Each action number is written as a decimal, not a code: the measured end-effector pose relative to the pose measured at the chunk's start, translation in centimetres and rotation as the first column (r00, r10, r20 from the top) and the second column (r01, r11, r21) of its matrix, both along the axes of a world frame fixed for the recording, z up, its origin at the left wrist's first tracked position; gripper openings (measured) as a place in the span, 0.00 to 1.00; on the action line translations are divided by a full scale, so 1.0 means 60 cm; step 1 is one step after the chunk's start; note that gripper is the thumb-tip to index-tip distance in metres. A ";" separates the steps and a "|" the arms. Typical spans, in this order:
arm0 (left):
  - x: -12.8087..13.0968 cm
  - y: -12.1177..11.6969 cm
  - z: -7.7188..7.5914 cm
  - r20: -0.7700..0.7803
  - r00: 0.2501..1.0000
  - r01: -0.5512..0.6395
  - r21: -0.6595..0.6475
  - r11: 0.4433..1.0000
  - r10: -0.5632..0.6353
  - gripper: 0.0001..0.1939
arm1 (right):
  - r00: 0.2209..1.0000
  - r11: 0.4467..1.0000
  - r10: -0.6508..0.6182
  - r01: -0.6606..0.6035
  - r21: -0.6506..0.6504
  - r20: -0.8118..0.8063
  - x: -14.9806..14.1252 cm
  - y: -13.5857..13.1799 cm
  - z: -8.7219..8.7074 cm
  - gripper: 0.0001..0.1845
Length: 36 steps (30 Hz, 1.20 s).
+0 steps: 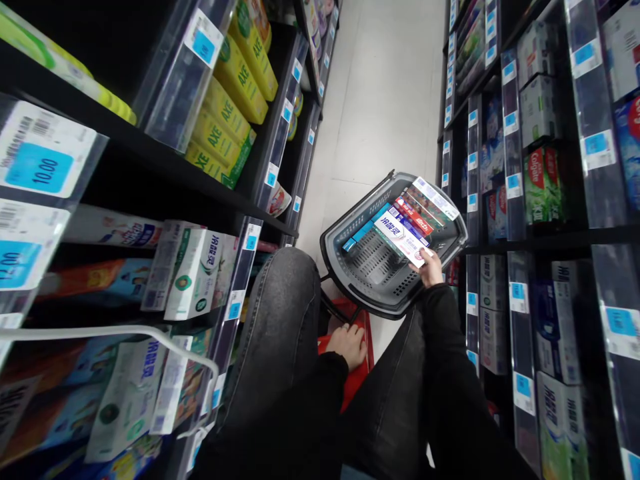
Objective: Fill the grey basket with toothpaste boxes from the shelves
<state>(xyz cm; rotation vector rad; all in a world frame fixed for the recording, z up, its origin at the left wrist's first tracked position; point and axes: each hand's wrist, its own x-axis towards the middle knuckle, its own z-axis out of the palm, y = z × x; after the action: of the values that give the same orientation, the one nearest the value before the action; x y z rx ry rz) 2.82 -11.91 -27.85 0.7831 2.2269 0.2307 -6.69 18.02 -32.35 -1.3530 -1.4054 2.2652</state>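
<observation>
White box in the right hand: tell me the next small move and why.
Probably ease the white box down into the gray basket and loosen the right hand: it grips one end, and the box lies within the basket's outline, near a red box. Whether it already rests there is unclear.

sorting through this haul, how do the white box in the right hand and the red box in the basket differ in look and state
The white box is mostly white with blue lettering, while the red box shows pale lettering on red. The right hand holds the white box by one end; no hand touches the red box. Both are long, slim and printed.
</observation>
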 end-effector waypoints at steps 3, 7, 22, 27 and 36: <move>0.001 -0.001 -0.001 -0.014 1.000 0.011 0.002 1.000 -0.011 0.14 | 0.998 0.998 -0.015 0.019 0.064 -0.061 -0.001 -0.002 0.000 0.26; 0.000 -0.002 -0.003 -0.013 1.000 0.020 0.007 1.000 -0.020 0.15 | 0.964 0.968 0.037 0.032 0.250 -0.265 -0.004 -0.007 0.012 0.31; -0.002 -0.002 -0.003 -0.016 0.999 0.044 0.010 0.999 -0.043 0.15 | 0.963 0.982 -0.008 -0.043 -0.183 -0.270 0.005 0.013 0.050 0.17; -0.001 -0.003 -0.002 -0.017 0.999 0.044 0.022 0.999 -0.044 0.16 | 0.957 0.854 0.112 -0.231 -0.466 -0.269 0.011 0.013 0.066 0.13; -0.001 0.000 -0.001 -0.038 0.999 0.036 0.027 0.999 -0.035 0.15 | 0.895 0.760 -0.095 -0.218 -0.612 -0.437 0.027 0.024 0.071 0.01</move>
<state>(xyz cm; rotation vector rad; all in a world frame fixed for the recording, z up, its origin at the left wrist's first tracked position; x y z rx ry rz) 2.75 -11.88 -27.89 0.8481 2.2468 0.2314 -5.05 19.45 -28.11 -0.7868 -0.5179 3.0085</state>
